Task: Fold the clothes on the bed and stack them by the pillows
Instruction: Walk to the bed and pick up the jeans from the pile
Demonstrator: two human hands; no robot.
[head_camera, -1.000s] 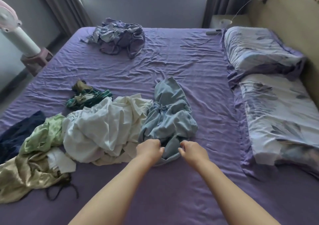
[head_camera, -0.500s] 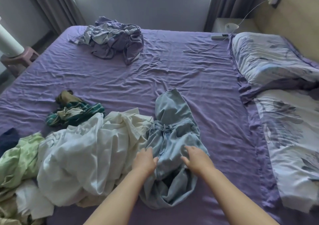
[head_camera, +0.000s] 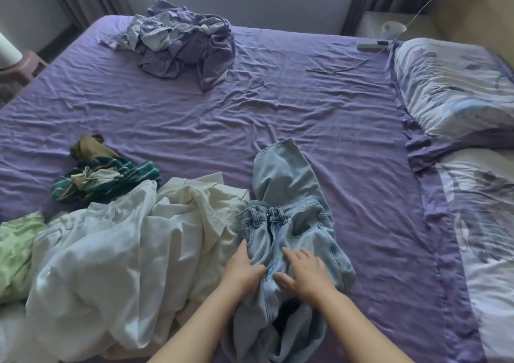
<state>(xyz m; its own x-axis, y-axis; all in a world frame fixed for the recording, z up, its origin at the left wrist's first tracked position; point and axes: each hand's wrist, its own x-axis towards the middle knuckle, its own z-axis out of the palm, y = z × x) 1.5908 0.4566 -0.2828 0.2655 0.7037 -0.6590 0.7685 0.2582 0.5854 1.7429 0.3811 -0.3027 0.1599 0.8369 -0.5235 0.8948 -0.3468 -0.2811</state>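
Note:
Light blue jeans (head_camera: 289, 215) lie crumpled on the purple bed sheet (head_camera: 278, 112), waistband up, one leg stretched away from me. My left hand (head_camera: 242, 270) rests flat on the jeans left of the fly. Just right of the fly, my right hand (head_camera: 303, 273) presses down with spread fingers. A white garment (head_camera: 125, 251) is heaped left of the jeans and touches them. Beside it lie a pale green garment (head_camera: 16, 251) and a teal striped garment (head_camera: 105, 179). Two floral pillows (head_camera: 450, 84) (head_camera: 486, 223) line the right side.
A purple and grey bundle of cloth (head_camera: 180, 37) sits at the far side of the bed. A remote (head_camera: 370, 46) and a cable (head_camera: 336, 69) lie near the far pillow, by a nightstand (head_camera: 389, 25). A pink stool (head_camera: 30, 62) stands off the left edge.
My hands let go of the jeans' near edge and moved up onto the fly area, now lying flat. The jeans have been drawn nearer to me and my view has leaned in.

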